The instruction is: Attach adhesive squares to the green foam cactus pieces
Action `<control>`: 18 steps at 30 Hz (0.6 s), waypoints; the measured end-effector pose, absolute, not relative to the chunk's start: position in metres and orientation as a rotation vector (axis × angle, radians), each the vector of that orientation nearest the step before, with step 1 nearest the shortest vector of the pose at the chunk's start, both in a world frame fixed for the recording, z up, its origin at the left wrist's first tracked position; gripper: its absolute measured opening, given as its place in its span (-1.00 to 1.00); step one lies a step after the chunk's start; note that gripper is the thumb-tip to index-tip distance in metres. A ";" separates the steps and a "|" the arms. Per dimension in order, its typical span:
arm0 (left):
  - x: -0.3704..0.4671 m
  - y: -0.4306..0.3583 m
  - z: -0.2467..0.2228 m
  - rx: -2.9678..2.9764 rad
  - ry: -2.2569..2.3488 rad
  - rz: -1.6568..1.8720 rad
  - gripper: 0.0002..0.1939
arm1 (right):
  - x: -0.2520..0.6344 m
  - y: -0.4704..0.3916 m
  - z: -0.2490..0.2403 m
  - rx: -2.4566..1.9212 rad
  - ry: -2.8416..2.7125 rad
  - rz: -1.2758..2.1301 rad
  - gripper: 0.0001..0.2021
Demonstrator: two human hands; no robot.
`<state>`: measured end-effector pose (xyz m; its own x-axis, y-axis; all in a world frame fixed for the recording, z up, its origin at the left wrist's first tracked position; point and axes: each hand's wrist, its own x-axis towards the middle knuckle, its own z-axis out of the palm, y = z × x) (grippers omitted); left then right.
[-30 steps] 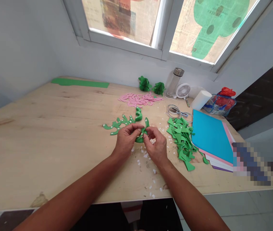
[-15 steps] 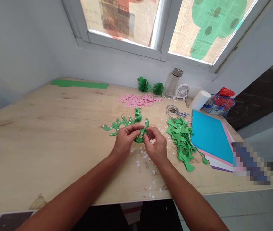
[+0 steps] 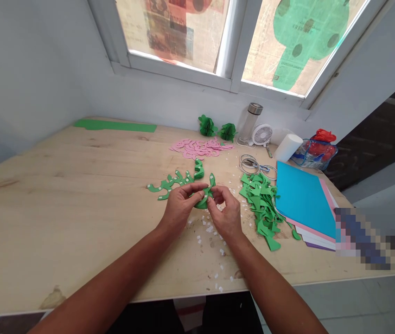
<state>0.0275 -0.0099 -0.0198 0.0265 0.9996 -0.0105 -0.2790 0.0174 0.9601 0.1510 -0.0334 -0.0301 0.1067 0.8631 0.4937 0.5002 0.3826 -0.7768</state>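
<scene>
Between my two hands is a curved green paper cutout [image 3: 202, 203] with small white squares on it. My left hand [image 3: 182, 204] pinches its left side, thumb on top. My right hand [image 3: 226, 209] grips the right side between thumb and fingers; one narrow end of the cutout sticks up between the hands. Just beyond my left hand lie several curved green cutouts [image 3: 164, 184] dotted with white squares. A small stack of green cutouts [image 3: 199, 170] sits behind the hands. Tiny white paper bits [image 3: 209, 228] are scattered beneath and in front of the hands.
Right of my hands is a heap of green scraps [image 3: 262, 204], with scissors [image 3: 253, 163] behind it and coloured paper sheets [image 3: 305, 199] beside it. Farther back are pink cutouts [image 3: 200, 148], green paper ornaments [image 3: 207, 125], a bottle [image 3: 249, 123], a small fan [image 3: 262, 134] and a white roll [image 3: 288, 147].
The view has tilted up slightly, so the tabletop things sit a little lower. Both hands keep their hold on the green cutout, with barely any movement.
</scene>
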 end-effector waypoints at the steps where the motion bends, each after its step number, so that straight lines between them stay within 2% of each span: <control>1: 0.027 -0.010 -0.020 1.005 0.984 1.302 -0.75 | 0.151 -0.033 -0.030 -1.262 -1.540 0.419 -0.84; 18: 0.025 -0.008 -0.023 1.105 0.971 1.325 -0.73 | 0.151 -0.034 -0.026 -1.213 -1.492 0.499 -0.86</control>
<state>0.0250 -0.0079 -0.0226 0.0378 0.9967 0.0716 -0.2312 -0.0610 0.9710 0.1514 -0.0339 -0.0264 0.1192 0.8739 0.4712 0.4142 0.3876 -0.8235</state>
